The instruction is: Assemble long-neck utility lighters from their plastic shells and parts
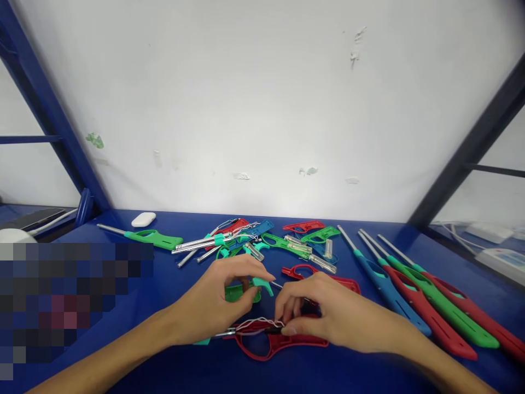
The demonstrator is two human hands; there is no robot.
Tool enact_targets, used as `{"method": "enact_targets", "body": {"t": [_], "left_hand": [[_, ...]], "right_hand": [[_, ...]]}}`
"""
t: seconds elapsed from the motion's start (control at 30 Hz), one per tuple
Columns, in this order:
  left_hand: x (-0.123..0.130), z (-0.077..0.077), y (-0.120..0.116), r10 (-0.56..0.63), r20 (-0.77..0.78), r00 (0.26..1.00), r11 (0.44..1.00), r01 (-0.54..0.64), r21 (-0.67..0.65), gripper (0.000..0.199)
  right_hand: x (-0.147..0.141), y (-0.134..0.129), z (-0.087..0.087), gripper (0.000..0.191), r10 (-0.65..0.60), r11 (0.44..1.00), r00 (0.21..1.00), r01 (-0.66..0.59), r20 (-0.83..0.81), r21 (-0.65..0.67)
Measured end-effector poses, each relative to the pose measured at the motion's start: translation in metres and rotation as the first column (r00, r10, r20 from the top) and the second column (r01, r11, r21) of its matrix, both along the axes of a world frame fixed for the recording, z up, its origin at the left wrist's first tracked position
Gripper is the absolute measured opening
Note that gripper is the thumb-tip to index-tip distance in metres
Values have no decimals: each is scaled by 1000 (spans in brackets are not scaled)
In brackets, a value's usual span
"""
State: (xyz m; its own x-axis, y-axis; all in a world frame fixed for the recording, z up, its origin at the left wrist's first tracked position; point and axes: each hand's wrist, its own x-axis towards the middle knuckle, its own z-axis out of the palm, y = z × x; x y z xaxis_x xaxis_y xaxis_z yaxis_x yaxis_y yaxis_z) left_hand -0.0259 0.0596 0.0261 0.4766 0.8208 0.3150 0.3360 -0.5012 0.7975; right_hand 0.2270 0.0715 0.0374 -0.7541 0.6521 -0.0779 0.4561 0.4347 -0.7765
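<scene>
My left hand is closed in a pinch around a small teal lighter trigger, held above the table. Below it, a red lighter handle half lies with its inner side up, a metal tube at its left end and thin white wires along it. My right hand bends its fingertips onto a small black part in that handle, thumb and fingers pinched together. A green handle piece shows partly behind my left fingers. Another red handle half lies beyond my right hand.
Finished-looking lighters, including a blue one and a green one, lie along the right. A mixed pile of tubes, shells and clear fuel tanks sits behind my hands. At left are a green lighter and white case. A white wall rises behind.
</scene>
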Motion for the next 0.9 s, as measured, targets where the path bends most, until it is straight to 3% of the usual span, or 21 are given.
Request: {"method": "enact_targets", "body": {"t": [0.37, 0.57, 0.9], "left_hand": [[-2, 0, 1, -64, -7, 998, 967, 60, -249, 23], [-5, 3, 3, -81, 1, 997, 978, 79, -192, 9], [-1, 2, 0, 1, -51, 999, 992, -8, -128, 7]], "right_hand": [[2, -1, 2, 6, -7, 1000, 999, 6, 48, 20], [2, -3, 3, 4, -13, 999, 998, 11, 63, 37], [1, -2, 3, 4, -20, 999, 998, 18, 63, 44]]}}
